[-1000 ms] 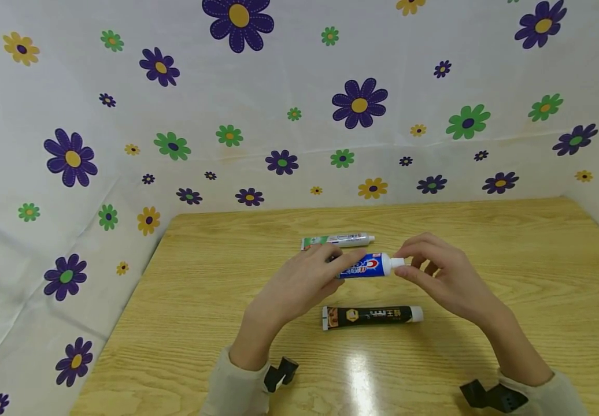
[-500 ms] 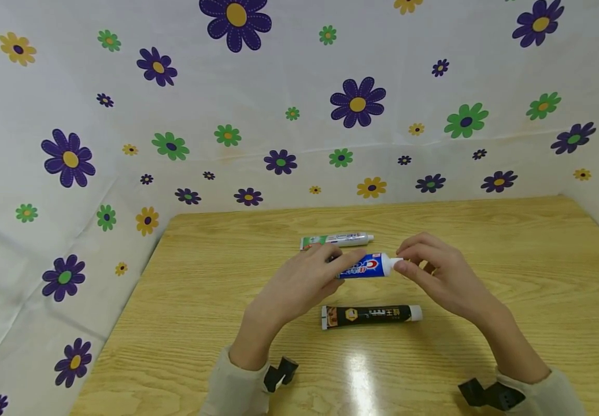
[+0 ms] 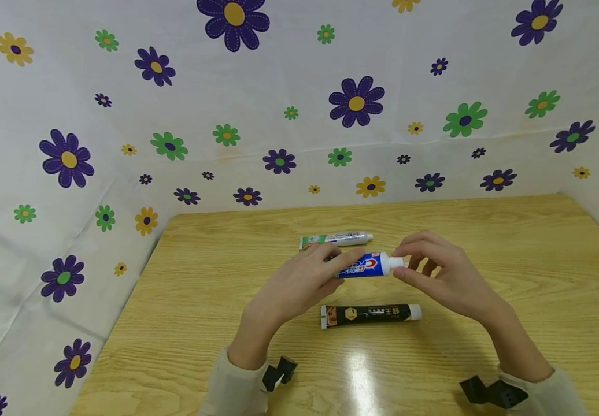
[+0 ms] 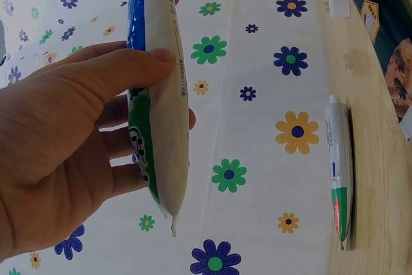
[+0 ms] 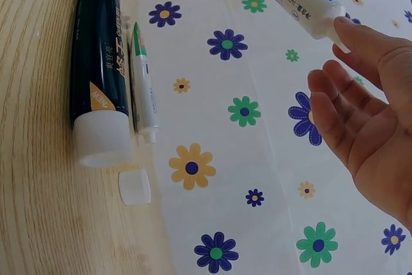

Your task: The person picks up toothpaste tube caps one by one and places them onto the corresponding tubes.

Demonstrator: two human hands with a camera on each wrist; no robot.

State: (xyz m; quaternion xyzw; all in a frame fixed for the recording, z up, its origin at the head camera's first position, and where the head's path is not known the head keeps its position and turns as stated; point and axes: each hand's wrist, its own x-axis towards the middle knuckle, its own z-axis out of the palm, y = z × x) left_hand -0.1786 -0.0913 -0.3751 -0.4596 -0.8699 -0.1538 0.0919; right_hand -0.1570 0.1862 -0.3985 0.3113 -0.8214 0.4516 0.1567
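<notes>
My left hand [image 3: 299,280] grips a blue and white Crest toothpaste tube [image 3: 366,266] around its middle, thumb on one side and fingers on the other. The tube is held above the table, its white tip pointing right. In the left wrist view, the thumb lies across the white back of the tube [image 4: 168,127]. My right hand [image 3: 442,277] pinches the white tip [image 5: 340,38] between thumb and index finger, the other fingers loosely bent. Below the hands lies a black toothpaste tube [image 3: 372,315] with a white cap. Behind them lies a green and white toothpaste tube [image 3: 348,239], a narrow nozzle at its end.
A loose white cap [image 5: 134,187] lies on the wooden table [image 3: 216,260] near the black tube's capped end; my right hand hides it in the head view. A white flower-print cloth [image 3: 258,115] stands behind and beside the table.
My right fingers shift slightly around the white tip, covering more of it half a second ago and less now. The left hand and the lying tubes stay in place.
</notes>
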